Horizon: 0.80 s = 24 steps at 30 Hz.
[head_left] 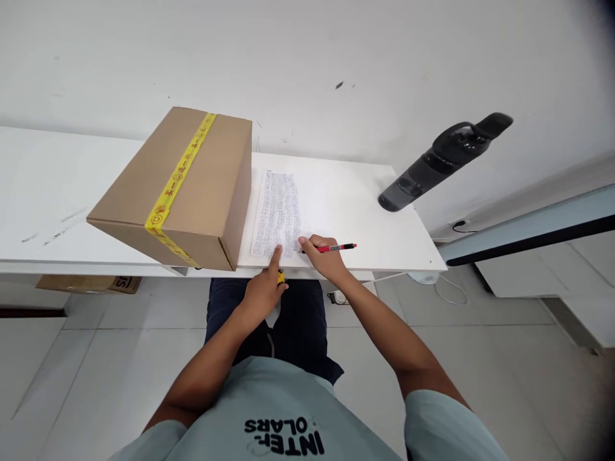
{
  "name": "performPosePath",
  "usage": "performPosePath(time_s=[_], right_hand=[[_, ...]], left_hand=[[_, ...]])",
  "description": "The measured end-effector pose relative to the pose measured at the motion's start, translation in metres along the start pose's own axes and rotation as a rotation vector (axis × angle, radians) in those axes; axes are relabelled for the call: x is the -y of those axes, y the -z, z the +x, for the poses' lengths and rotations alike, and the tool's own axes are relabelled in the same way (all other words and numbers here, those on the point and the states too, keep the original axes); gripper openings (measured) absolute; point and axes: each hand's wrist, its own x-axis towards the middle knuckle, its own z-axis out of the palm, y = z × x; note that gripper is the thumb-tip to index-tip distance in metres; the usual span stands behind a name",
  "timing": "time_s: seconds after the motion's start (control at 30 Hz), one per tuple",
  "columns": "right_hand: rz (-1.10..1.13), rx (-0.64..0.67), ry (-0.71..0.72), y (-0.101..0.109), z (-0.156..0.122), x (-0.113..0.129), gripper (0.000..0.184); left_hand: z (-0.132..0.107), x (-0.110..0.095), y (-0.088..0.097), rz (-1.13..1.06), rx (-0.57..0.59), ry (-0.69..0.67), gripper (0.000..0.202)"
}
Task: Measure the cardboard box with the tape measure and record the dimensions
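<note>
A sheet of paper [277, 211] covered in handwriting lies on the white table [346, 205]. My right hand [323, 256] is closed around a red pen [339, 247] at the sheet's near right corner, tip on the paper. My left hand [264, 288] rests at the table's front edge with its forefinger stretched out, pressing the paper's lower edge; the other fingers are curled around a small yellow thing [280, 277] that I cannot make out.
A brown cardboard box [182, 186] sealed with yellow tape stands just left of the paper. A dark water bottle [437, 163] stands at the table's right end. A white cable [446, 288] hangs below that end. Another cardboard piece [91, 283] lies on the floor under the table.
</note>
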Motion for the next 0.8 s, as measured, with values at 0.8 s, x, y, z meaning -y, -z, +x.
performPosePath(time_s=[0.8], right_hand=[[0.045, 0.020, 0.019, 0.0000, 0.0036, 0.0012, 0.043]], left_hand=[[0.0000, -0.0002, -0.0050, 0.152, -0.021, -0.030, 0.101]])
